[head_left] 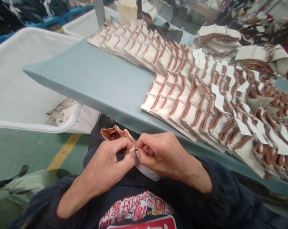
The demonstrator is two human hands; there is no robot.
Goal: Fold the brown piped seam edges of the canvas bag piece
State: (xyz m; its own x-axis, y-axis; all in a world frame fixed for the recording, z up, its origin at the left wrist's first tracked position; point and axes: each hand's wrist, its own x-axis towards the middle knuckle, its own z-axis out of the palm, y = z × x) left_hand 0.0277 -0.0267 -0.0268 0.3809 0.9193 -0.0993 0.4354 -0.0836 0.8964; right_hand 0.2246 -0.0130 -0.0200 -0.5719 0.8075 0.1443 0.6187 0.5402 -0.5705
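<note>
Over my lap I hold a sewn fabric piece, off-white on one side, with brown material showing at its far end. My left hand is closed, thumb and forefinger pinching the piece's seam. Close against it, my right hand pinches the same spot with curled fingers. The two sets of fingertips nearly meet, and they hide most of the seam between them.
A blue-grey table stands ahead, its edge just beyond my hands. Overlapping rows of off-white pieces with brown edges lie on it, some with white strips. At left is a white plastic bin holding a few pieces.
</note>
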